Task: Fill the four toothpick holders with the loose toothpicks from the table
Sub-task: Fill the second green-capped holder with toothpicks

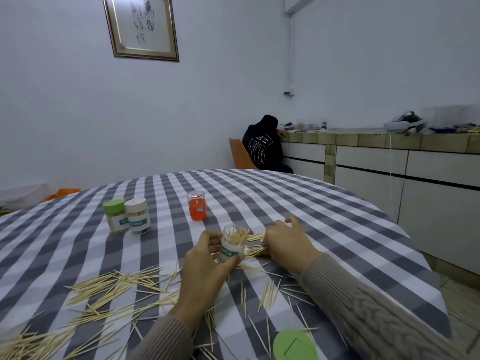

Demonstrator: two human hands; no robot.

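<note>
Head view: left hand [207, 266] grips open toothpick holder [232, 244] at its 1 o'clock; right hand [285, 242], at holder's 3 o'clock, pinches loose toothpicks [255, 252] on table [311, 203].

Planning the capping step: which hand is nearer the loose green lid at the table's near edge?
Right. The right hand is beyond the round green plastic lid, slightly left; the left hand is farther left.

1. A plain home dining or kitchen room: a round table [285, 193] under a grey-and-white checked cloth fills the near scene.
2. A framed calligraphy picture [141, 27] hangs on the far white wall.
3. At right runs a tiled counter [363, 140] with white cabinets [371, 162].
4. A seated person [265, 146] on an orange chair [240, 155] works at its far end.
</note>
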